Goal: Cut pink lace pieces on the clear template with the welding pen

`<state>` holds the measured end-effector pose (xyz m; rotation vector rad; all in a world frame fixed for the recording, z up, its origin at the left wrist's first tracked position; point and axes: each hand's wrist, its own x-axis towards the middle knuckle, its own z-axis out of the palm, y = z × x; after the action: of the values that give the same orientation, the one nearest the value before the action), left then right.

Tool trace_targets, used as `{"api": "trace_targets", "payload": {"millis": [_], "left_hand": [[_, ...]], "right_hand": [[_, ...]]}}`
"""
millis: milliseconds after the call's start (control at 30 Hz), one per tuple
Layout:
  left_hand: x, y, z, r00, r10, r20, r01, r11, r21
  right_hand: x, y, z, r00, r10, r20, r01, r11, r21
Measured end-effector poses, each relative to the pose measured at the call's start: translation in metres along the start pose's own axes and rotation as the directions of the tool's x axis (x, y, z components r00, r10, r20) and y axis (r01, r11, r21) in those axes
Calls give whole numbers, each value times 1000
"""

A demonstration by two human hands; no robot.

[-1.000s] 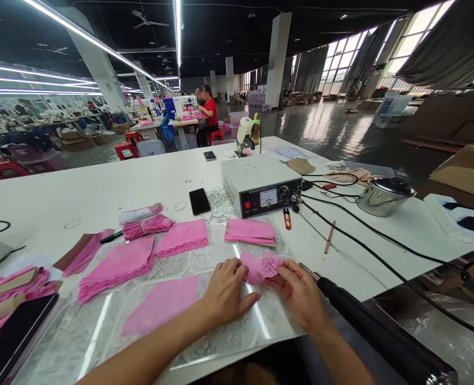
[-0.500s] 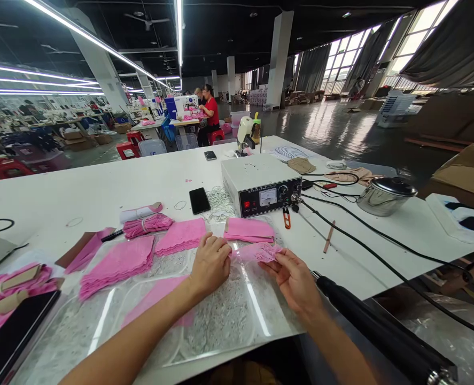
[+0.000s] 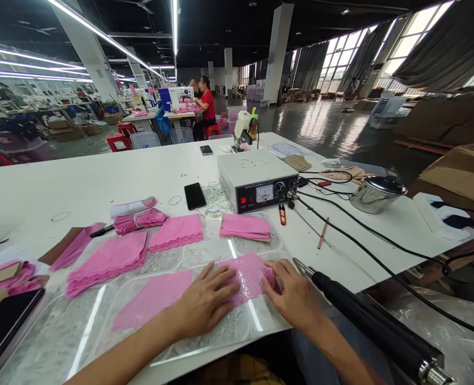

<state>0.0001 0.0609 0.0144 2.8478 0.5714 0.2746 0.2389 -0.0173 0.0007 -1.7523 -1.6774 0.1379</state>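
My left hand (image 3: 204, 299) lies flat with fingers spread on a pink lace piece (image 3: 249, 274) that rests on the clear sheet (image 3: 220, 331) at the table's near edge. My right hand (image 3: 293, 297) presses the same piece's right edge with its fingers stretched out. A plain pink fabric piece (image 3: 152, 299) lies just left of my left hand. Beyond them sit stacks of pink lace (image 3: 108, 261), (image 3: 176, 232) and a pink stack (image 3: 245, 225).
A white control box with a meter (image 3: 256, 182) stands behind the stacks, black cables running right. A black-handled tool (image 3: 365, 321) lies by my right hand. A phone (image 3: 194, 195), red snips (image 3: 281, 214), a pencil (image 3: 321, 233), a steel pot (image 3: 375, 194). A person in red sits far back.
Both hands brought the lace piece down from a lifted pinch and now spread it flat on the clear sheet. The camera tilted slightly down.
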Motion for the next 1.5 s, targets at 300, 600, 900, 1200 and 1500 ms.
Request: {"api": "trace_targets", "payload": {"millis": [300, 600, 900, 1200, 1500], "left_hand": [[-17, -3, -14, 998, -1, 60, 5, 998, -62], [-26, 1, -32, 991, -14, 134, 26, 995, -92], [69, -64, -53, 954, -294, -53, 287, 951, -118], [133, -107, -26, 959, -280, 35, 281, 959, -33], [135, -112, -17, 962, -271, 36, 270, 963, 22]], "right_hand": [[-23, 7, -14, 985, -16, 173, 47, 983, -178], [-12, -3, -15, 970, 38, 240, -19, 996, -82], [43, 9, -5, 999, 23, 41, -22, 1000, -8], [97, 40, 11, 1000, 7, -15, -7, 999, -43], [112, 52, 28, 998, -8, 58, 12, 998, -59]]}}
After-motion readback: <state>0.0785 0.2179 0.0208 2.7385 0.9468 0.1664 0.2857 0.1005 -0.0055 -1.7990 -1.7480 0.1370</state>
